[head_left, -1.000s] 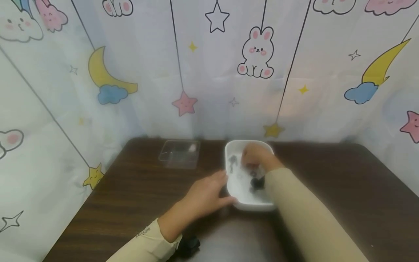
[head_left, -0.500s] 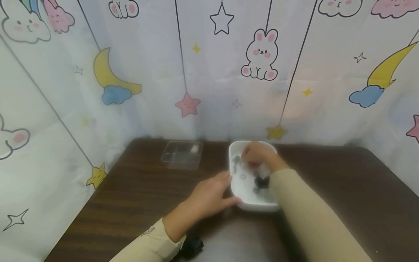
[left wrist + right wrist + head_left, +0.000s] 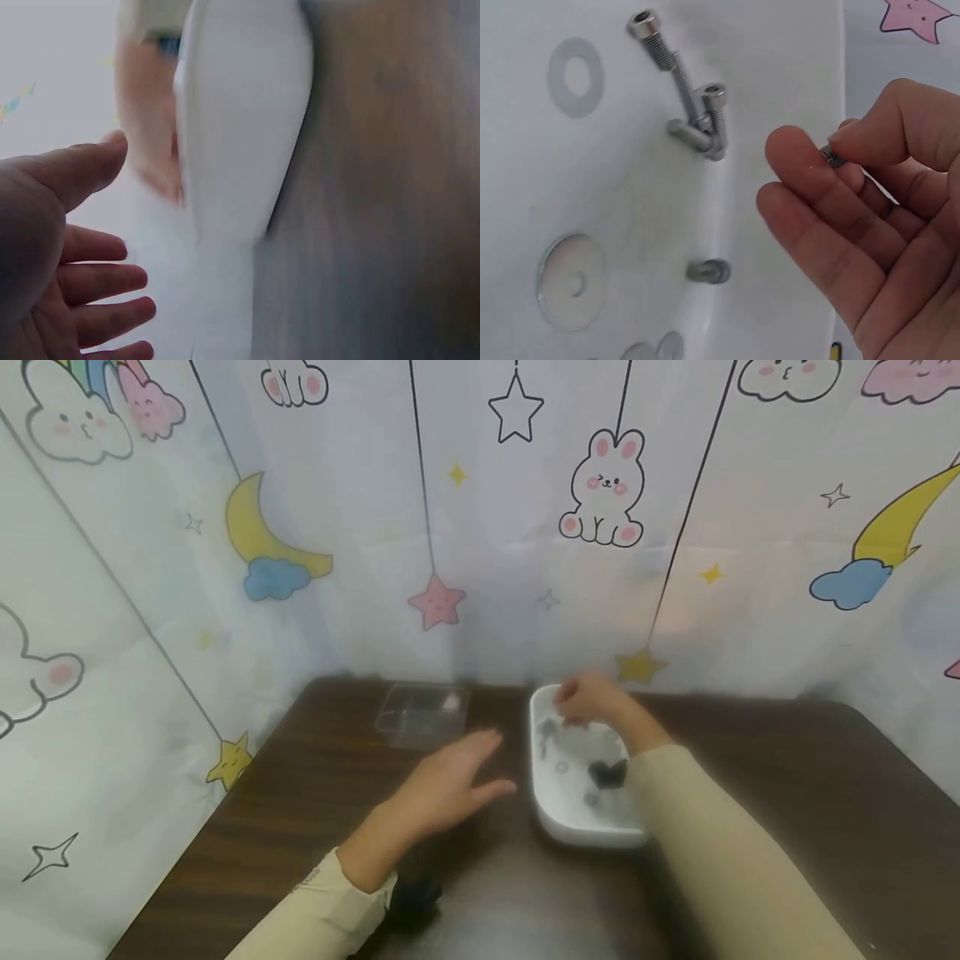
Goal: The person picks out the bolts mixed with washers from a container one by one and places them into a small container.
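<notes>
My right hand (image 3: 600,703) is over the far end of a white plastic tub (image 3: 581,833). In the right wrist view its thumb and fingers pinch a small screw (image 3: 830,156), whose threaded part shows between them. Several socket-head screws (image 3: 682,91) lie in the tub, along with a large flat washer (image 3: 559,289) and a paler ring washer (image 3: 556,76). My left hand (image 3: 442,785) hovers left of the tub, fingers extended and apart from its wall, holding nothing. A dark piece (image 3: 609,773) lies in the tub beside the right sleeve.
Left of the tub, at the back of the dark wooden table (image 3: 300,802), stands a clear plastic box (image 3: 422,714). A curtain (image 3: 510,527) with cartoon prints hangs right behind the table. Something black (image 3: 416,897) sits at the left cuff.
My left hand has let go of the tub's left rim and moved away to the left. My right hand has risen from among the tub's contents with a small screw.
</notes>
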A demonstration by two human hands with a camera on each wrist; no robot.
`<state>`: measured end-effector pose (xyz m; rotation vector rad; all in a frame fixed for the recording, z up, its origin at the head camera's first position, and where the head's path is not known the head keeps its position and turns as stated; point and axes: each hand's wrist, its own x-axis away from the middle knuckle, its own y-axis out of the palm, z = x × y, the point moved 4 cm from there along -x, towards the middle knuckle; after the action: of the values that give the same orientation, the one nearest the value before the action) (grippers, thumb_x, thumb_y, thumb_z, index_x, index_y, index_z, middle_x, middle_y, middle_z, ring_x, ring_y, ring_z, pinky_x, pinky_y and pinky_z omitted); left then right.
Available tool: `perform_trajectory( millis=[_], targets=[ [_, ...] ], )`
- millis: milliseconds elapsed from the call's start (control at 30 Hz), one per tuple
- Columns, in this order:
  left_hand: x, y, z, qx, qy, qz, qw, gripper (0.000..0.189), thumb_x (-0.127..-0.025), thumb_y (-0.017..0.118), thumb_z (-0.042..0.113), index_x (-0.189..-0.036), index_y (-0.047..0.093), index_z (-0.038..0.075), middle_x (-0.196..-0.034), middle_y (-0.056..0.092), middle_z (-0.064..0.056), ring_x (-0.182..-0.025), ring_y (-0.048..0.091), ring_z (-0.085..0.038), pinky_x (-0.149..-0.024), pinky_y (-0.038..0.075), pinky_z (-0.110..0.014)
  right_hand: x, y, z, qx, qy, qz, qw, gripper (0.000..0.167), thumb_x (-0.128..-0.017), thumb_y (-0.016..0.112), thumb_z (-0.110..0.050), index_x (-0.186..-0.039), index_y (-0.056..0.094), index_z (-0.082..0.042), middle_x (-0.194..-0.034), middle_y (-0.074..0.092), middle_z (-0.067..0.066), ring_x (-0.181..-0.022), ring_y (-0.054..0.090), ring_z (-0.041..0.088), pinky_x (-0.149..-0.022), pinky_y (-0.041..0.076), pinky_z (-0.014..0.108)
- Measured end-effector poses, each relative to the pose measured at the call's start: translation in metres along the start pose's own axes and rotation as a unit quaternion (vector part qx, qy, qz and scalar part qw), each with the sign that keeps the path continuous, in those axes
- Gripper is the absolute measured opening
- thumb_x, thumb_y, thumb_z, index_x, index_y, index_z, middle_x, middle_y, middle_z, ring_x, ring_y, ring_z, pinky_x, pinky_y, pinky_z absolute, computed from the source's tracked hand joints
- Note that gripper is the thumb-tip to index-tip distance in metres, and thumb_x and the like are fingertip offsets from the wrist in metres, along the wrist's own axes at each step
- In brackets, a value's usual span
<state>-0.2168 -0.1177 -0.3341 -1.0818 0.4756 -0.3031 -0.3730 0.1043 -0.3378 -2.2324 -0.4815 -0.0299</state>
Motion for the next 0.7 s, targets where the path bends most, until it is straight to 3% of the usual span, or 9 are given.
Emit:
perform_trajectory(
  millis=[167,333,500,700],
  targets=[
    [0.007,-0.026,-0.041,0.008,-0.035,0.071,0.9969,0.066,-0.092,0.067,0.04,-0.144,0.048,0.003,-0.152,0.044,-0.016,-0.139,0.042,-0.034,-0.116,0.034,-0.051,0.012,-0.009,-0.021,0.006,-0.015,0.022,0.9996,0.037,-0.087,0.068,-0.019,-0.12,0.064,-0.002,-0.105,0.071,0.015,-0.095,0.068,0.029,-0.087,0.058,0.045],
    [0.011,-0.039,-0.082,0.026,-0.083,0.118,0.9892,0.064,-0.095,0.064,0.038,-0.145,0.046,0.002,-0.155,0.037,-0.018,-0.142,0.037,-0.037,-0.117,0.031,-0.055,0.022,-0.014,-0.044,0.022,-0.048,0.048,0.9975,0.039,-0.082,0.071,-0.023,-0.117,0.067,-0.005,-0.109,0.071,0.013,-0.1,0.065,0.03,-0.086,0.057,0.042],
    [0.016,-0.041,-0.115,0.049,-0.137,0.123,0.9817,0.067,-0.099,0.058,0.039,-0.149,0.038,0.001,-0.159,0.03,-0.019,-0.145,0.03,-0.038,-0.119,0.026,-0.056,0.026,-0.01,-0.072,0.016,-0.07,0.056,0.9958,0.033,-0.085,0.069,-0.027,-0.114,0.07,-0.01,-0.098,0.074,0.005,-0.095,0.067,0.025,-0.087,0.055,0.041],
    [0.019,-0.035,-0.136,0.066,-0.168,0.106,0.9778,0.067,-0.102,0.05,0.039,-0.152,0.03,-0.001,-0.16,0.024,-0.022,-0.145,0.027,-0.043,-0.119,0.022,-0.059,0.024,0.015,-0.114,-0.014,-0.092,0.083,0.9922,0.025,-0.089,0.069,-0.031,-0.107,0.073,-0.014,-0.088,0.073,0.001,-0.082,0.071,0.021,-0.073,0.059,0.034]
  ],
)
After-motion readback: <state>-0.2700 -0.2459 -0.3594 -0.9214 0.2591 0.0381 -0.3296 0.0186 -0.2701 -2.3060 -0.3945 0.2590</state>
